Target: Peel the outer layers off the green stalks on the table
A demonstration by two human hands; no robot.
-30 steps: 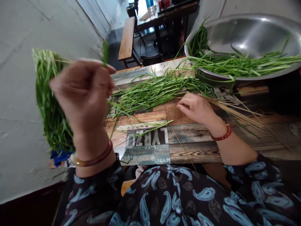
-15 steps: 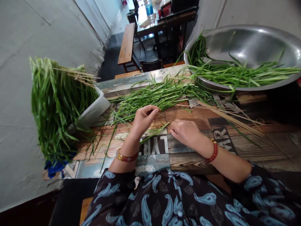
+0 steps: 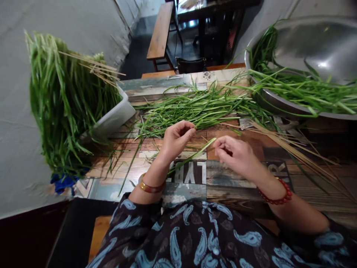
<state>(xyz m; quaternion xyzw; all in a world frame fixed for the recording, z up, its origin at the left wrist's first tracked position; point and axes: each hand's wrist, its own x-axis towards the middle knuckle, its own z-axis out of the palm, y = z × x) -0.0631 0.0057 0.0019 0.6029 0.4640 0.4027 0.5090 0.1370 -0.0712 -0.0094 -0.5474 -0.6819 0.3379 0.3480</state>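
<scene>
My left hand (image 3: 180, 139) is closed in a pinch, thumb against forefinger, at the front edge of a loose pile of garlic chives (image 3: 192, 111). Whatever lies between those fingertips is too small to make out. To its right, my right hand (image 3: 232, 152) has its fingers curled together, slightly blurred; I cannot make out what they hold. A single chive stalk (image 3: 192, 157) slants across the table between the hands, its pale end close to my right fingertips. Right of the pile lies a fan of thin bamboo skewers (image 3: 292, 149).
At left, a white plastic box (image 3: 118, 115) is heaped with skewered chives (image 3: 61, 108), leaves hanging over its side. A big steel basin (image 3: 295, 41) with more chives stands at back right. Beyond the patterned wooden table (image 3: 178, 195) are a bench (image 3: 161, 31) and a chair (image 3: 191, 65).
My right hand has moved right, away from my left, and its fingers have loosened a little. The left keeps its pinch. The view has tipped downward.
</scene>
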